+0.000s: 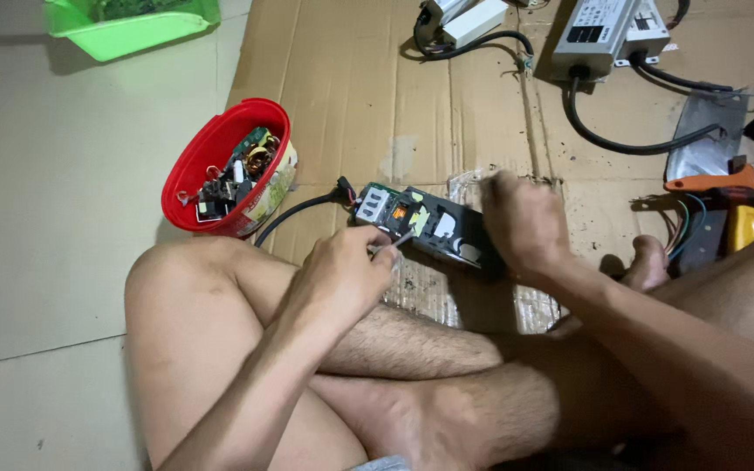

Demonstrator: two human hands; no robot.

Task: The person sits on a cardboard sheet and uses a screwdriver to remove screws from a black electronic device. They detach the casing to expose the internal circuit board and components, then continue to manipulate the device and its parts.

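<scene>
1. A sheet of brown corrugated cardboard [351,105] is spread over the tiled floor [45,218] and fills the upper middle and right of the frame.
2. The person's bare crossed legs [394,375] take up the lower half of the frame, and one foot [647,262] rests on the cardboard at centre right.
3. A red plastic bowl [211,157] is tilted on its side at centre left; it is filled with loose electronic parts and green board scraps.
4. A green plastic tray [124,30] is seen at the upper left corner, on the floor.
5. Two grey metal power supply units [599,35] with thick black cables [621,139] lie at the upper right; a smaller white and black unit [455,22] lies at top centre.
6. An opened black power supply casing [434,228] with its green circuit board exposed lies on the cardboard at the centre of the frame, a black cable running out of its left end.
7. The right hand [525,218] is closed over the right end of the casing and presses it down.
8. The left hand [342,275] is closed around a thin metal tool [394,242], whose tip is set against the circuit board; the kind of tool cannot be told.
9. Orange and yellow tool handles [726,201] lie at the right edge.
</scene>
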